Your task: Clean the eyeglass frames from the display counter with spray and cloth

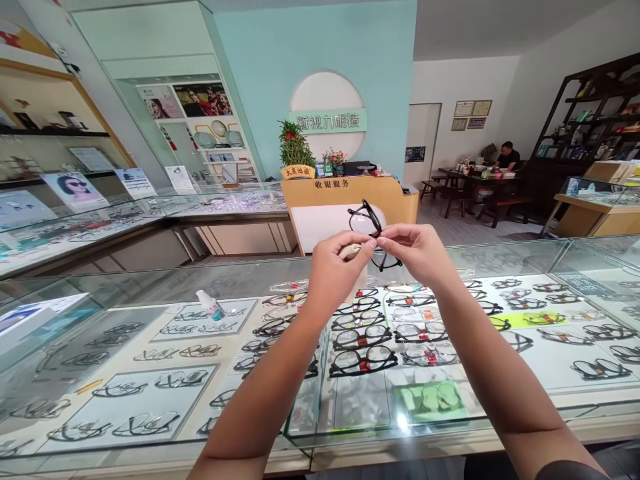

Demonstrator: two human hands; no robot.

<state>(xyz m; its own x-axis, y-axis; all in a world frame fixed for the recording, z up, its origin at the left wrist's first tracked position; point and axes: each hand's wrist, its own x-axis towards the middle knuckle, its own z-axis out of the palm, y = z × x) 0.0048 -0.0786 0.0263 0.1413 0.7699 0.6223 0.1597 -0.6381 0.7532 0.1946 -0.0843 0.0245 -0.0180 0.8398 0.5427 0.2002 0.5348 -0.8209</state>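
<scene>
Black-framed eyeglasses (374,223) are held up above the glass counter, turned on end, with one lens above my fingers and the other below. My left hand (334,263) pinches them near the middle of the frame with thumb and forefinger. A small whitish thing (349,251), perhaps a folded cloth, is tucked in the curled fingers of that hand. My right hand (419,252) is closed on the same frame from the other side, its fingertips touching those of the left. The fingers partly hide the bridge.
Under both forearms runs a glass display counter (320,433) with rows of eyeglasses (363,360) inside. A small white spray bottle (210,305) stands on its left part. Beyond are a cashier desk (350,190), more showcases (225,203), and a seated person (508,157) at a table.
</scene>
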